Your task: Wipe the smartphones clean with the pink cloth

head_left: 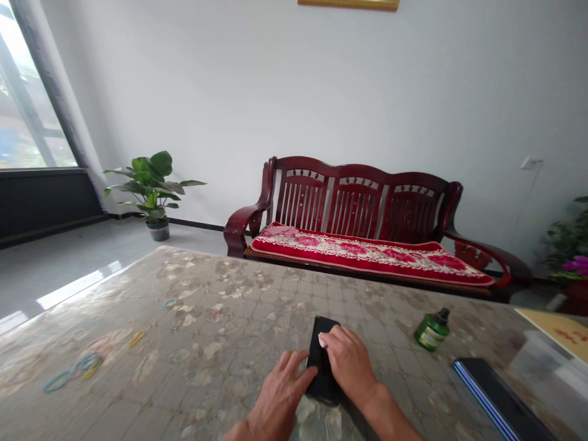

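A black smartphone (324,387) lies flat on the patterned tablecloth (239,367), long side pointing away from me. My left hand (281,389) steadies it from the left, the thumb resting over its face and the index finger along its edge. Over the phone's upper right part, my right hand (350,360) has its fingers curled around a small white piece (322,340), perhaps tissue or a wipe, which touches or nearly touches the screen. Most of that white piece is hidden inside the fingers.
Right of my hands stand a green bottle (432,331) with a black top, a dark flat device (498,398) and a clear plastic box (546,367). Coloured bands (80,367) lie at left. Beyond the table is a wooden bench (353,202); a potted plant (156,190) stands on the floor.
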A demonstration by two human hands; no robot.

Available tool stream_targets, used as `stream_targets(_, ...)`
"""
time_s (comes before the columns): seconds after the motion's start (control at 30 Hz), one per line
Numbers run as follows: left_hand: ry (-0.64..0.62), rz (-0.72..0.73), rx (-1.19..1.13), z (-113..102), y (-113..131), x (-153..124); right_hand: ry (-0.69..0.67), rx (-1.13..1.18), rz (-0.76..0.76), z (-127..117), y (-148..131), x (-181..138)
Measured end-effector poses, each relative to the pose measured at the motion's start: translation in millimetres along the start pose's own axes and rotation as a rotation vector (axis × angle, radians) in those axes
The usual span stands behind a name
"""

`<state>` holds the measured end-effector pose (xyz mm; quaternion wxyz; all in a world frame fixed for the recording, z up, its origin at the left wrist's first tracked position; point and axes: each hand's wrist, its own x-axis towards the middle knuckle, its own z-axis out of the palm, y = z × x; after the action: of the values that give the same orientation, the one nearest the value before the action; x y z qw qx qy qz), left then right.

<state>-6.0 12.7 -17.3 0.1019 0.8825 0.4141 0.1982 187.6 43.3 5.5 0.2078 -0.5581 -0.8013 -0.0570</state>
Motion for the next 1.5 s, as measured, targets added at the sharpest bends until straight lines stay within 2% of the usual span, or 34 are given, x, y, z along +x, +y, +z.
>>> stream_targets(0.33, 0.02, -0.003, 0.006, -3.4, 1.3, 0.7, 0.054, -0.004, 0.009, 5.6, -4.7, -6.3)
stream_targets(0.6, 0.022, -0.04, 0.042, 7.0, -3.9, -2.7, 0.062, 0.004, 0.003, 6.1, -2.3, -5.2)
stream_targets(0.73, 0.045, -0.047, 0.008, 4.3, -3.0, -1.3, 0.061, 0.006, -0.004, 4.6, -3.2, -5.6)
stream_targets(0.93, -0.031, -0.088, -0.055, -2.1, 1.8, 0.8, 0.045, -0.008, -0.001, 3.4, -3.1, -5.2)
stream_targets(1.13, -0.069, -0.124, -0.018, -3.4, 2.8, 2.4, 0.031, -0.032, -0.016, 2.0, -2.0, -3.4)
stream_targets(1.37, 0.048, -0.039, -0.054, 7.1, -7.4, 0.9, 0.051, -0.019, -0.011, 2.9, -2.5, -3.8)
stream_targets(1.5, 0.093, -0.054, -0.056, 6.8, -7.5, 0.0, 0.054, -0.007, -0.006, 4.3, -1.4, -4.5)
